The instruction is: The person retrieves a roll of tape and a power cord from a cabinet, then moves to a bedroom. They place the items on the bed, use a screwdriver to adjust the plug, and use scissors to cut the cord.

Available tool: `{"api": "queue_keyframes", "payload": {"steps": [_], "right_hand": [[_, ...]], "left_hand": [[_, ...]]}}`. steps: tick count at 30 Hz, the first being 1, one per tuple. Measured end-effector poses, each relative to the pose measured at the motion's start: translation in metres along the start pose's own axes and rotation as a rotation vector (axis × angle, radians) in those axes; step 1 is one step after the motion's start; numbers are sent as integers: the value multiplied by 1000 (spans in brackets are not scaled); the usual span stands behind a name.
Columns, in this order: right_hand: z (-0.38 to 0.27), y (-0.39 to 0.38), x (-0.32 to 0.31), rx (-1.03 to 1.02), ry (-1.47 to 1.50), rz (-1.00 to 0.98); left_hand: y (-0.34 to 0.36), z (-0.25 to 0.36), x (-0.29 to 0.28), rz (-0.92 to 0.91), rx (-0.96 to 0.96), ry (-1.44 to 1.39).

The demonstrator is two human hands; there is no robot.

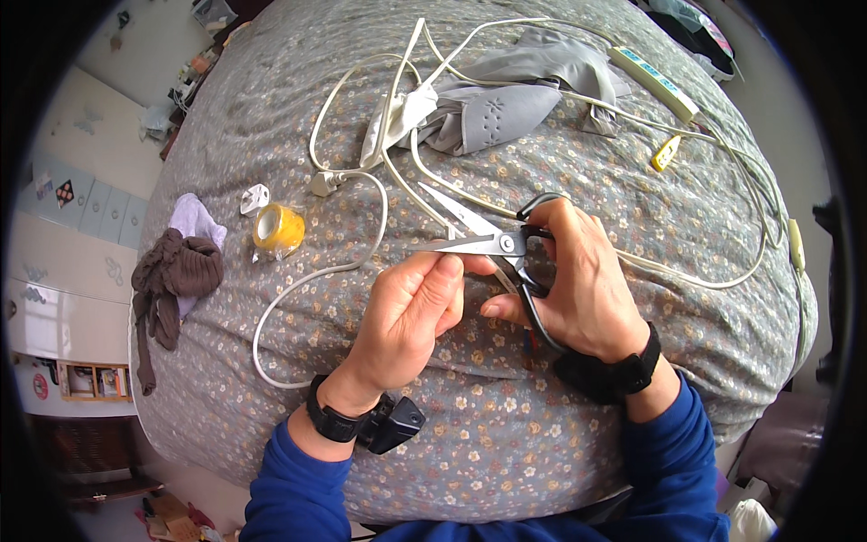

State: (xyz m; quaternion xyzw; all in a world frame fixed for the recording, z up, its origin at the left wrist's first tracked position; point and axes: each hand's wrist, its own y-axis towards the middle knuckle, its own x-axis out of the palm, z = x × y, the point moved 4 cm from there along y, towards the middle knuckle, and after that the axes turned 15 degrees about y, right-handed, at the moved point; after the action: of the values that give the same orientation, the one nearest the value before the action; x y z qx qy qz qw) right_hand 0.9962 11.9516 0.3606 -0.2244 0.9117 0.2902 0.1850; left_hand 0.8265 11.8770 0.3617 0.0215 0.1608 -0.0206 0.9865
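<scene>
My right hand (587,285) grips black-handled scissors (508,244), with the fingers and thumb at the handles. Their silver blades stand apart, pointing left. Just below the lower blade, my left hand (411,312) is closed in a pinch at a white cable (432,213). The cable comes down from the upper middle and passes between the blades. Part of it shows again under the scissors, between my hands. My left fingers and the lower blade hide exactly where the cable is held.
Beyond my hands lie a grey cloth (506,113), a power strip (655,83) and a small yellow tool (666,154). At left are a white plug adapter (255,200), yellow tape (278,228), a cable plug (325,183) and a brown garment (176,280). Loops of cable cross the flowered bedspread (506,434).
</scene>
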Motion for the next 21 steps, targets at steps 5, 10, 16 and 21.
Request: {"api": "queue_keyframes", "payload": {"steps": [5, 10, 16, 21], "right_hand": [[0, -1, 4, -26, 2, -22], [4, -1, 6, -41, -23, -48], [14, -1, 8, -1, -17, -34], [17, 0, 8, 22, -23, -8]], "left_hand": [[0, -3, 1, -6, 23, 32], [-1, -1, 0, 1, 1, 76], [-2, 2, 0, -24, -11, 43], [-1, 1, -1, 5, -8, 117]]}}
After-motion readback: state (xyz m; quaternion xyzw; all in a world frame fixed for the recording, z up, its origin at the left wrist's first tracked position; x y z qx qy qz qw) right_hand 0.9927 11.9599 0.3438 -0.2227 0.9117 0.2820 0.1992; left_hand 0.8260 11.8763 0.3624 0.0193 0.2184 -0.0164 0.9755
